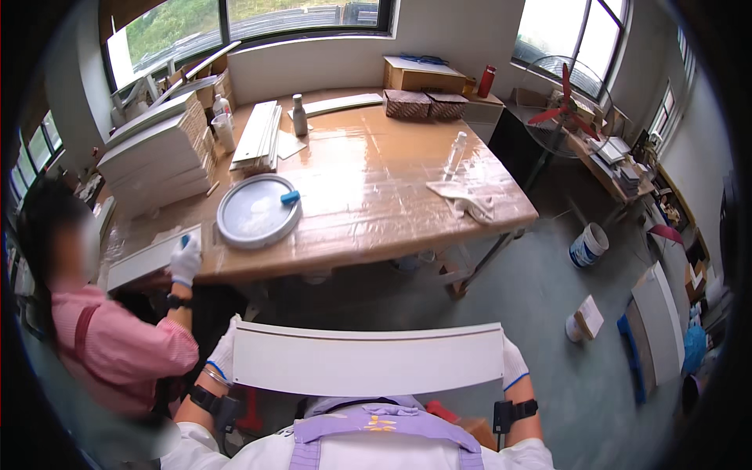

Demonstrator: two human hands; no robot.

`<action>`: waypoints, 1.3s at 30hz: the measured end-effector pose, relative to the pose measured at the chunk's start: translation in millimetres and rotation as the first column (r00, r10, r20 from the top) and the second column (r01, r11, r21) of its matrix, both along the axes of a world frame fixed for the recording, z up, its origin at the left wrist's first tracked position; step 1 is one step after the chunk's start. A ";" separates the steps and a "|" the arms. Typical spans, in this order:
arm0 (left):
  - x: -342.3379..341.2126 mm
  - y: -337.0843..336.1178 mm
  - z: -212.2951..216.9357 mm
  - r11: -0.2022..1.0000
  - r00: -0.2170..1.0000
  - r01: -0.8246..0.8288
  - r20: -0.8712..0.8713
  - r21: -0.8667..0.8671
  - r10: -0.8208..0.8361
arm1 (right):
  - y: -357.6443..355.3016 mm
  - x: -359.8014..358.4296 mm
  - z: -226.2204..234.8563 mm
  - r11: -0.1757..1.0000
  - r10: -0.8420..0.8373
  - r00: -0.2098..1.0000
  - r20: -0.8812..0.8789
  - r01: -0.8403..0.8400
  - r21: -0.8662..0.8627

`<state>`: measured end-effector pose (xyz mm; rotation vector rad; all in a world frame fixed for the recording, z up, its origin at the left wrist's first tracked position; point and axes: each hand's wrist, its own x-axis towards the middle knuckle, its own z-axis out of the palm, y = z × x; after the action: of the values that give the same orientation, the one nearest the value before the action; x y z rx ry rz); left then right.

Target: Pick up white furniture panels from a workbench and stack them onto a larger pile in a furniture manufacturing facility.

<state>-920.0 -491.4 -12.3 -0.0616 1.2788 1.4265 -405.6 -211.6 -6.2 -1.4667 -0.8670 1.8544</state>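
A long white board (pixel 368 362) is held level in front of my body, over the floor side of the table edge. My left hand (pixel 224 351), in a white glove, is closed around its left end. At the right end my right hand (pixel 513 363), also white-gloved, grips the board; most of its fingers are hidden behind it. A thin dark line runs along the board's far edge. On the table beyond lies a round grey lid (pixel 249 227) with white residue inside and a blue-handled tool (pixel 290 197) on its rim.
To my left a co-worker in a pink checked shirt (pixel 129 345) works with a gloved hand (pixel 186 260) on another white panel (pixel 145 260). Stacked boards (pixel 160 160), a grey bottle (pixel 299 115), a clear bottle (pixel 456 153) and a white cloth (pixel 462 200) occupy the table (pixel 368 235). Buckets (pixel 589 244) stand right.
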 end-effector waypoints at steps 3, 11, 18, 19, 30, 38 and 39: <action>-29.4 64.3 36.0 0.995 0.997 -0.062 -0.041 0.076 0.065 | 111.0 -43.2 14.2 0.996 0.084 0.996 -0.041 -0.082 0.040; -153.5 226.7 56.2 0.895 0.013 0.424 -0.987 -0.141 -0.161 | 371.7 -173.4 63.1 0.597 0.534 0.817 0.215 -0.545 0.588; -247.0 398.0 98.4 0.889 -0.548 0.291 -0.823 -0.353 -0.147 | 534.7 -275.5 119.3 0.692 0.430 0.848 0.310 -0.530 0.490; -257.3 421.8 106.0 0.895 -0.651 0.248 -0.748 -0.372 -0.130 | 554.5 -290.3 119.6 0.775 0.440 0.881 0.174 -0.471 0.422; -366.7 614.3 31.9 0.952 0.991 -0.047 -0.105 0.302 0.082 | 744.0 -414.7 39.3 0.709 0.670 0.740 -0.050 -0.618 0.340; -415.9 689.9 -64.8 0.983 0.989 -0.088 -0.106 0.161 0.106 | 832.6 -456.9 -85.7 0.944 0.302 0.905 -0.299 -0.328 -0.038; -420.4 696.5 -71.4 0.984 0.984 -0.100 -0.133 0.145 0.119 | 839.5 -461.7 -92.3 0.947 0.295 0.902 -0.315 -0.320 -0.030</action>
<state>-1340.4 205.2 -83.6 0.0645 1.3044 1.6351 -867.3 627.8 -98.5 -1.0864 -0.9159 2.3016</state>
